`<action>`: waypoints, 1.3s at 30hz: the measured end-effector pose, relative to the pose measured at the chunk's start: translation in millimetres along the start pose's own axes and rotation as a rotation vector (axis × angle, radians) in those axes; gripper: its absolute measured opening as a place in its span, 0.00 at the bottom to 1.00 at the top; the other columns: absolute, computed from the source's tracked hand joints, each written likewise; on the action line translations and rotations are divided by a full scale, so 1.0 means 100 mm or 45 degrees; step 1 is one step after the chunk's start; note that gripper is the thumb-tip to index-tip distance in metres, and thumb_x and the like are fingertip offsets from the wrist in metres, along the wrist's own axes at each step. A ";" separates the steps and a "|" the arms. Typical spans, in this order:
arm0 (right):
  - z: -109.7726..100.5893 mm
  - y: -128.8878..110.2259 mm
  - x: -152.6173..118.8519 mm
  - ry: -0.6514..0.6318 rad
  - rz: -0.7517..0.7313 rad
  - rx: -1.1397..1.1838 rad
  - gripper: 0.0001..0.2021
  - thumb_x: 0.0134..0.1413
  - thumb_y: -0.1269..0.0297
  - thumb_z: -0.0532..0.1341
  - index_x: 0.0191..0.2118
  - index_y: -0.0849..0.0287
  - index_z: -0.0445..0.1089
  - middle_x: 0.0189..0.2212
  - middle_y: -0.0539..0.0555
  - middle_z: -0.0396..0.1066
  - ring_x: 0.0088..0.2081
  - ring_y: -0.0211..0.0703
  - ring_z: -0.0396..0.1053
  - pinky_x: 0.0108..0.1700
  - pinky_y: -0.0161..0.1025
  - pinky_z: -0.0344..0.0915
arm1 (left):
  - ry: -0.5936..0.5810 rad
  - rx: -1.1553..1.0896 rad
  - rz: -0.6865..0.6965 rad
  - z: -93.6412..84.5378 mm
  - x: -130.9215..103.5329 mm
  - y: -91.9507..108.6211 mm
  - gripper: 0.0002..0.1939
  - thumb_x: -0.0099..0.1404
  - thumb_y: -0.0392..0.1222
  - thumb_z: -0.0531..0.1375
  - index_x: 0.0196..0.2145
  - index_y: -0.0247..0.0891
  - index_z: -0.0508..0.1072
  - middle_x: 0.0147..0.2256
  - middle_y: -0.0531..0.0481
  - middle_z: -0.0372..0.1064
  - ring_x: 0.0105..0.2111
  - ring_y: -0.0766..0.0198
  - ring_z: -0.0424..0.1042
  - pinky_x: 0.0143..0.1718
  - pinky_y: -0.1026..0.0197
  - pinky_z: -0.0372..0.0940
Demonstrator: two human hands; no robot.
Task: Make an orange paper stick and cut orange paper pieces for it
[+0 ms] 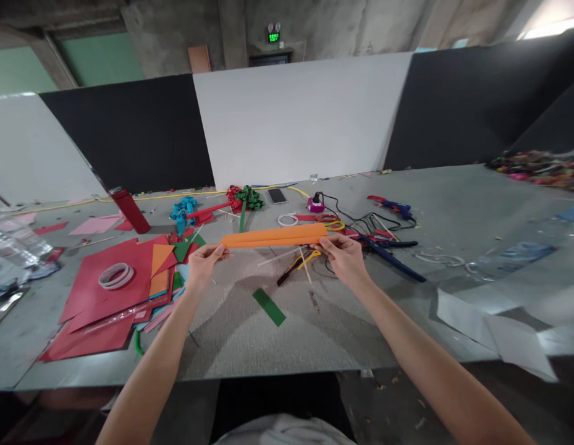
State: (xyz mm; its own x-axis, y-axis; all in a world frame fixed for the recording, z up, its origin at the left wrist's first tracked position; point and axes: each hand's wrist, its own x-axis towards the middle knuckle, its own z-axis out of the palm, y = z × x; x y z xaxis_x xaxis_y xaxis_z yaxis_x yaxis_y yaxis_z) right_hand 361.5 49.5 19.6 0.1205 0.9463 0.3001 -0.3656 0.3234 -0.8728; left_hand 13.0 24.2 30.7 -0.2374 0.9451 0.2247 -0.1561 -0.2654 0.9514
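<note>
A long orange strip of folded paper (274,236) is stretched level above the table between my two hands. My left hand (204,262) pinches its left end between thumb and fingers. At the other end, my right hand (345,253) grips it the same way. Under the strip lie a dark-bladed tool with a yellow handle (299,264) and a thin wooden stick (306,267). A small green paper strip (269,306) rests on the table below my hands.
Red paper sheets (105,278) with a roll of clear tape (116,276) lie at left. A red bottle (130,211), blue bow (182,210), green bow (249,199) and phone (277,196) are farther back. Blue-handled pliers (393,258), a glue gun (393,206) and cables lie at right.
</note>
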 end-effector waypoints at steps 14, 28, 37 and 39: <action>0.03 -0.06 -0.04 0.001 -0.093 0.018 0.15 0.33 0.56 0.79 0.21 0.54 0.74 0.32 0.49 0.77 0.32 0.39 0.74 0.36 0.37 0.72 | -0.004 -0.189 0.017 0.04 0.03 -0.05 0.24 0.44 0.54 0.76 0.23 0.39 0.67 0.24 0.54 0.74 0.27 0.61 0.78 0.33 0.62 0.69; 0.15 -0.25 -0.24 0.161 -0.309 -0.033 0.16 0.31 0.53 0.79 0.20 0.50 0.72 0.23 0.49 0.71 0.29 0.42 0.70 0.38 0.42 0.71 | -0.002 -0.360 -0.048 0.11 -0.03 -0.04 0.21 0.48 0.46 0.74 0.20 0.40 0.64 0.20 0.55 0.69 0.23 0.68 0.72 0.33 0.63 0.69; 0.15 -0.15 -0.22 0.193 -0.156 -0.065 0.19 0.33 0.52 0.78 0.18 0.54 0.69 0.16 0.46 0.64 0.19 0.35 0.60 0.23 0.37 0.59 | 0.067 -0.361 -0.015 0.12 -0.04 -0.01 0.23 0.48 0.45 0.73 0.19 0.40 0.60 0.18 0.58 0.62 0.20 0.71 0.67 0.30 0.64 0.69; 0.16 -0.13 -0.21 0.190 -0.124 -0.055 0.18 0.33 0.52 0.78 0.18 0.54 0.70 0.16 0.46 0.64 0.19 0.35 0.59 0.21 0.36 0.57 | 0.089 -0.363 -0.009 0.11 -0.02 -0.04 0.23 0.48 0.44 0.73 0.19 0.40 0.60 0.18 0.58 0.62 0.20 0.71 0.66 0.29 0.64 0.69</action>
State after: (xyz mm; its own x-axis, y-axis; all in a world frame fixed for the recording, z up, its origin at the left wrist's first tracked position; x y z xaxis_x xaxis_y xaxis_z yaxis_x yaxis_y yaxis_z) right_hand 348.8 25.4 30.3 0.2904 0.8995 0.3265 -0.3058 0.4105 -0.8590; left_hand 24.3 25.2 29.2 -0.2995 0.9342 0.1937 -0.4190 -0.3112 0.8530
